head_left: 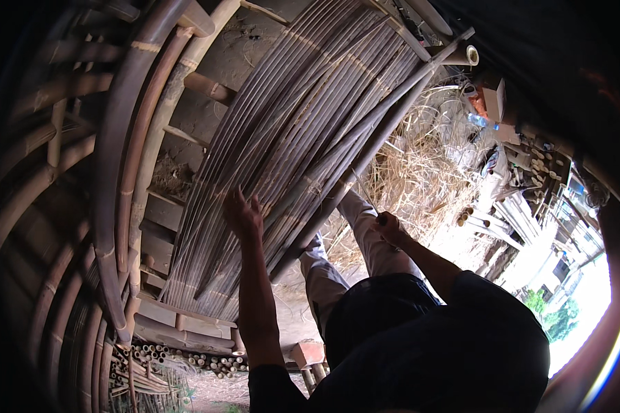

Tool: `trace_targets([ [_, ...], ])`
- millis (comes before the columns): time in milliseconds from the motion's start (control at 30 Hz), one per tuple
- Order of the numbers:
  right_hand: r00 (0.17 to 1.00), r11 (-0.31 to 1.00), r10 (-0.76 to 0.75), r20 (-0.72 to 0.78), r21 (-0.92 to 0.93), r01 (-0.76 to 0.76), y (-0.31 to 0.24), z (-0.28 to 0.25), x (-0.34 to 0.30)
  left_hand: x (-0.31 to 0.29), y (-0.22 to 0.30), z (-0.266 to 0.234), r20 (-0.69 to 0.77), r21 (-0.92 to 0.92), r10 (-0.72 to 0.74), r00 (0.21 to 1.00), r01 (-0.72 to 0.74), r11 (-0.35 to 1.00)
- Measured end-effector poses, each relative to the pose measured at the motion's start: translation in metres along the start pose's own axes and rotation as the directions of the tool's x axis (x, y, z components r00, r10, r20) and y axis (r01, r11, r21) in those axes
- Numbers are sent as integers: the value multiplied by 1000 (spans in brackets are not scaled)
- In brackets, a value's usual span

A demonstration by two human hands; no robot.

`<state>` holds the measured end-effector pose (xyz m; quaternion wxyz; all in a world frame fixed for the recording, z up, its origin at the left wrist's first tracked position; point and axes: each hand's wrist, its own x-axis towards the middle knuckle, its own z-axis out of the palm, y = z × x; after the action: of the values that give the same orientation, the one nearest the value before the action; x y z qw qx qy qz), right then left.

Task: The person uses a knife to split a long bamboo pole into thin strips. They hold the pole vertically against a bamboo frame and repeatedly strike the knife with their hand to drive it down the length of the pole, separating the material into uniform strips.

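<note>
A person works on a panel of long bamboo slats (pixel 303 138), laid side by side and leaning across a frame of thicker bamboo poles (pixel 127 172). The left hand (pixel 243 215) is spread open, fingers pressed flat against the slats near the panel's middle. The right hand (pixel 388 227) is closed around a thin strip or tool (pixel 365 196) at the panel's lower edge, just beside a round pole (pixel 393 96) that runs along it. The step in hand looks like steadying the slats while binding or trimming the edge. Any next move calls for firm pressure from the left. Dry straw (pixel 420 172) litters the ground beyond.
</note>
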<state>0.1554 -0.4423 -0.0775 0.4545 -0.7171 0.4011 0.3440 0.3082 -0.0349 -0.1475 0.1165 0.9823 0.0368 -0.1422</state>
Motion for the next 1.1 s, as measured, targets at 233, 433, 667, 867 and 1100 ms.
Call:
trace_targets([
  [233,997,997,72,19,-6,-72,4,-11,9,124,85,-15,143,-134,242,960,-223,966],
  [433,989,990,141,36,22,-142,7,-17,12,159,93,28,-101,-162,275,956,-289,944],
  [667,995,995,93,29,-27,-92,11,-18,19,198,87,-28,144,-213,-144,979,172,962],
  [867,991,992,128,36,-9,-128,-11,-29,20,244,49,-54,157,-301,-110,981,154,941],
  [1100,990,989,140,22,-42,-139,-16,-35,21,250,40,-41,132,-324,-175,976,209,923],
])
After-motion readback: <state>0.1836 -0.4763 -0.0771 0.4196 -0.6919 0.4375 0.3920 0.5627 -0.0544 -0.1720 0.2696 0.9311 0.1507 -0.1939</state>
